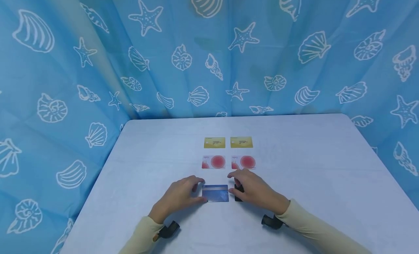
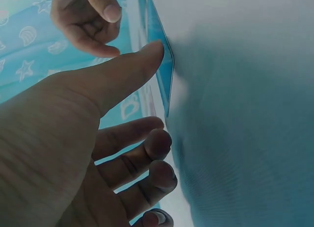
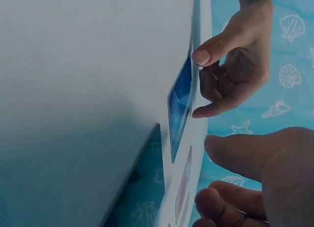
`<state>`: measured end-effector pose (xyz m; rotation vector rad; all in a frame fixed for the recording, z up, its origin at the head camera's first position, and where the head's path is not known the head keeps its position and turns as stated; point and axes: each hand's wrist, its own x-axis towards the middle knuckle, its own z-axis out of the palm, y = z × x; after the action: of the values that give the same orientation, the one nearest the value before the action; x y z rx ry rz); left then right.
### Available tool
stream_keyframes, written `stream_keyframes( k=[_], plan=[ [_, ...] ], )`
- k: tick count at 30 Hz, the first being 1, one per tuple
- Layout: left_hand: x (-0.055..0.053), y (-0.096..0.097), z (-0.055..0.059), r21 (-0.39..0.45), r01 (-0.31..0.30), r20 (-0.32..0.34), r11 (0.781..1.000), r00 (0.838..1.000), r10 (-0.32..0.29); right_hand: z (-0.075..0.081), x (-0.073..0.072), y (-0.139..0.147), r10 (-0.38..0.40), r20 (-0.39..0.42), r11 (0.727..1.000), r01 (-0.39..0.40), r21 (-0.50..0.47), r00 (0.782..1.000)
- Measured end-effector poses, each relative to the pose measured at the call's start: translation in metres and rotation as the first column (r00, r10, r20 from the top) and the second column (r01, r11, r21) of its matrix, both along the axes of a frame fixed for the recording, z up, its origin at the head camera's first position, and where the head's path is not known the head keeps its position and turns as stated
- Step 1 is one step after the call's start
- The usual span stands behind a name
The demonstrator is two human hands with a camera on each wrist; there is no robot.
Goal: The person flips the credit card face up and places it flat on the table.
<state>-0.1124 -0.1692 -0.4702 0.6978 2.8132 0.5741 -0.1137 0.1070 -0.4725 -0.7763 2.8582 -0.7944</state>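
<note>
A blue card [image 1: 215,195] with a pale stripe lies flat on the white table, nearest the person. My left hand [image 1: 180,195] is at its left side, thumb tip on the near left corner and index fingertip by the far left corner. Its other fingers are loosely bent in the left wrist view. My right hand [image 1: 254,190] hovers over a black card [image 1: 238,198], hiding most of it. The right thumb tip is just beside the blue card's right edge, and the index finger reaches forward. In the right wrist view the dark card [image 3: 142,188] has a glossy, reflective face.
Beyond the hands lie two white cards with red circles, one left [image 1: 213,162] and one right [image 1: 243,162]. Farther back are two gold cards, left [image 1: 214,142] and right [image 1: 241,142]. A blue curtain [image 1: 209,57] with white shells and starfish hangs behind the table [image 1: 157,148].
</note>
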Motion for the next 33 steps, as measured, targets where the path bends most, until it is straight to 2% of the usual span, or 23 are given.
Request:
stream_keyframes(
  k=[8,17,33],
  plan=[
    [0.0,0.0,0.0,-0.026,0.02,-0.014,0.999,1.0,-0.02,-0.002,0.0,-0.006,0.041,0.043,0.997,-0.043,0.06,0.998],
    [-0.001,-0.001,0.002,-0.027,0.024,0.022,0.999,0.999,-0.023,-0.002,0.001,-0.012,0.063,0.063,0.989,-0.071,0.13,0.996],
    [-0.012,-0.001,0.0,-0.005,0.018,0.101,1.0,0.995,-0.017,-0.001,-0.003,-0.017,0.031,0.086,0.993,-0.04,0.112,0.996]
  ],
)
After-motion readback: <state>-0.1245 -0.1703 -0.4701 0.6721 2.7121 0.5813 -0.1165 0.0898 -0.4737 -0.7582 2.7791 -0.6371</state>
